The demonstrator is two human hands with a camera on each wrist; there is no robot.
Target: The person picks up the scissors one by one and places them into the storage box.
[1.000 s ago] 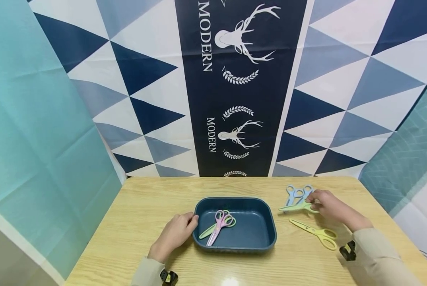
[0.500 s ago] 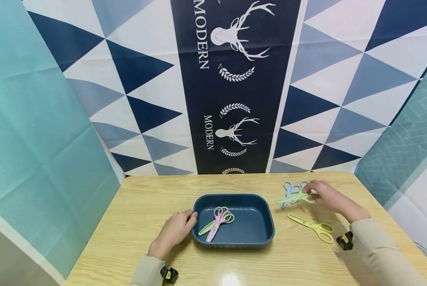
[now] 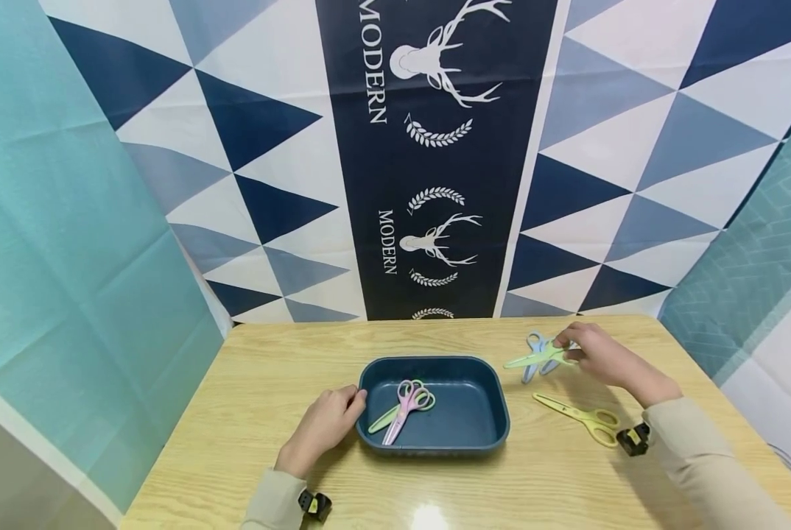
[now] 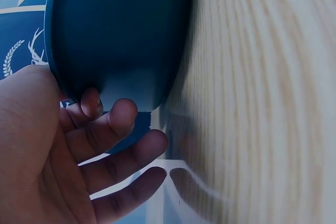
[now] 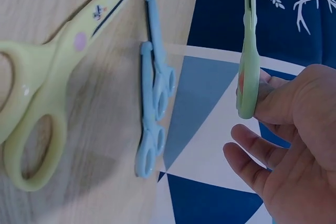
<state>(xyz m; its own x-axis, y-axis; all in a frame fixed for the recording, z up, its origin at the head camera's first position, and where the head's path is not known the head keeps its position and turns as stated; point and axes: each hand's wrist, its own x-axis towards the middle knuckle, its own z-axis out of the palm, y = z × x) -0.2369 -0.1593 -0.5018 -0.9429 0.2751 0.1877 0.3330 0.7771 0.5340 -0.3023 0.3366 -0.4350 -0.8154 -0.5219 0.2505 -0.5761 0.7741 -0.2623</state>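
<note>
My left hand (image 3: 322,427) pinches the left rim of a dark blue tray (image 3: 435,450); in the left wrist view its other fingers (image 4: 126,161) spread loosely beside the outer wall. Inside the tray, pink scissors (image 3: 402,418) lie across light green scissors (image 3: 384,420). My right hand (image 3: 597,355) holds a second pair of light green scissors (image 5: 249,72) by the handles, raised off the table with the blades pointing left. Beneath them, two pairs of light blue scissors (image 5: 146,93) lie on the table. Yellow scissors (image 3: 577,416) lie nearer to me.
The wooden table (image 3: 269,368) ends at the back against a patterned cloth (image 3: 283,184) with triangles and deer heads. A teal cloth (image 3: 104,258) hangs on the left, and another patterned cloth (image 3: 753,258) on the right. Both sleeves have a small black device at the wrist.
My right hand has lifted the green scissors and carried them a little back and left over the blue ones. The left hand stays on the tray rim. The head view has shifted slightly.
</note>
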